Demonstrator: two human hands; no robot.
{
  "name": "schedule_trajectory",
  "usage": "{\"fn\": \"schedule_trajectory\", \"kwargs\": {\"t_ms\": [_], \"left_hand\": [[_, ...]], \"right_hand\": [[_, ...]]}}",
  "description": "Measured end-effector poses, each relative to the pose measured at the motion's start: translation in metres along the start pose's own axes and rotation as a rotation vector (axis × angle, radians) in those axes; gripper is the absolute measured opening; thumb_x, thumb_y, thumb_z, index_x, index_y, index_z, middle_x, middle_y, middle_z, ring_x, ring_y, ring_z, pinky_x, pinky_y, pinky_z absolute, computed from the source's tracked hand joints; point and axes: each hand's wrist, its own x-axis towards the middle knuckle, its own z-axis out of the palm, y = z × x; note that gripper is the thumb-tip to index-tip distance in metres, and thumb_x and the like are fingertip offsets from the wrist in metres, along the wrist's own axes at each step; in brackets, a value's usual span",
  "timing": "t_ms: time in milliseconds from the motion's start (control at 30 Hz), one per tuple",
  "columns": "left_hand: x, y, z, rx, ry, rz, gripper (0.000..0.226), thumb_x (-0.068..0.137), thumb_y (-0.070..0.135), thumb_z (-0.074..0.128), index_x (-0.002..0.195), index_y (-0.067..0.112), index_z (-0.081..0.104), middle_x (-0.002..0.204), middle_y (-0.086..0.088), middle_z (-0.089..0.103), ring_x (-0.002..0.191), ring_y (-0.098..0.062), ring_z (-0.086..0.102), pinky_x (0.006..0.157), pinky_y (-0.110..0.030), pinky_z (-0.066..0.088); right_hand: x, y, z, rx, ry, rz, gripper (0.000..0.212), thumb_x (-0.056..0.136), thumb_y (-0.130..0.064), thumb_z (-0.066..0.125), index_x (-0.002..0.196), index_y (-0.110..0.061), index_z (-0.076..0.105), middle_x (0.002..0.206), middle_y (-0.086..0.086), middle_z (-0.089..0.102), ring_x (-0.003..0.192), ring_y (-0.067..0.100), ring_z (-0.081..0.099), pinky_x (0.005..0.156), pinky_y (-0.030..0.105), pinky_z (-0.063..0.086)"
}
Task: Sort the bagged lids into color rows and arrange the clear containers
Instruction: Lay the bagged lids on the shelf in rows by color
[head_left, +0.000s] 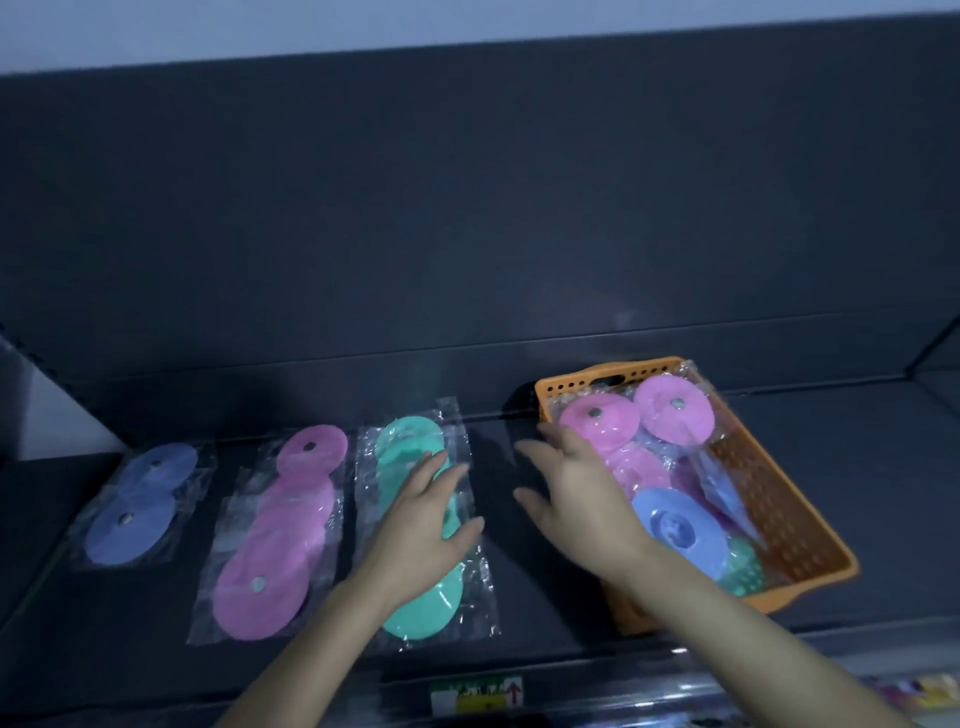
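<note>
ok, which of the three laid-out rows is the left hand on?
The teal row, rightmost of the three, beside the pink row; the left hand rests open on it. The blue row sits farthest left.

3 lid rows (140, 504) (280, 535) (410, 441), 1 basket (795, 519), 2 hands (421, 525) (576, 488).

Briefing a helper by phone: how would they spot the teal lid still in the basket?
Find the orange basket at the dark shelf's right. In its near corner, half under a blue lid, sits the teal lid; its neighbours are pink or blue.
</note>
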Motion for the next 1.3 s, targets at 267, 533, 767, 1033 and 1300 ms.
{"fn": "schedule_trajectory", "kwargs": {"t_ms": [267,533,767,1033,1300], "left_hand": [[0.066,0.085,0.008,-0.005,-0.045,0.203,0.051,0.096,0.031,0.050,0.144,0.021,0.036,0.152,0.005,0.028,0.139,-0.010,0.027,0.108,-0.016,0.016],[0.138,0.115,0.039,0.179,-0.214,0.094,0.049,0.097,0.026,0.045,0.141,0.011,0.033,0.141,-0.012,0.042,0.126,-0.028,0.043,0.100,-0.037,0.040],[0.163,0.129,0.051,0.332,-0.457,-0.025,0.111,0.079,0.060,0.062,0.150,0.016,-0.010,0.157,-0.014,0.017,0.144,-0.033,0.013,0.117,-0.047,0.009],[0.172,0.117,0.048,0.326,-0.396,-0.100,0.120,0.062,0.077,0.064,0.149,0.028,-0.002,0.154,-0.010,0.021,0.141,-0.030,0.019,0.109,-0.048,0.017],[0.171,0.120,0.054,0.422,-0.449,-0.024,0.113,0.072,0.069,0.061,0.150,0.027,-0.008,0.154,-0.011,0.022,0.141,-0.028,0.024,0.111,-0.052,0.005]], "right_hand": [[0.027,0.094,-0.050,-0.208,-0.071,0.252,0.051,0.092,-0.024,0.053,0.140,-0.013,0.041,0.144,0.020,0.039,0.131,0.034,0.037,0.102,0.037,0.037],[0.036,0.139,-0.057,-0.036,-0.143,0.476,0.078,0.078,-0.050,0.062,0.138,-0.014,0.029,0.137,0.019,0.036,0.119,0.039,0.046,0.098,0.038,0.043],[0.033,0.155,-0.059,0.099,-0.045,0.460,0.084,0.073,-0.051,0.073,0.140,-0.016,0.036,0.125,0.010,0.059,0.110,0.029,0.057,0.089,0.035,0.047],[0.027,0.154,-0.067,0.087,0.091,0.404,0.036,0.086,-0.025,0.060,0.120,-0.013,0.058,0.099,0.013,0.070,0.093,0.032,0.064,0.072,0.032,0.046],[0.027,0.155,-0.070,-0.026,0.098,0.286,0.031,0.087,-0.007,0.048,0.116,-0.013,0.059,0.098,0.013,0.071,0.088,0.032,0.065,0.062,0.026,0.038]]}}
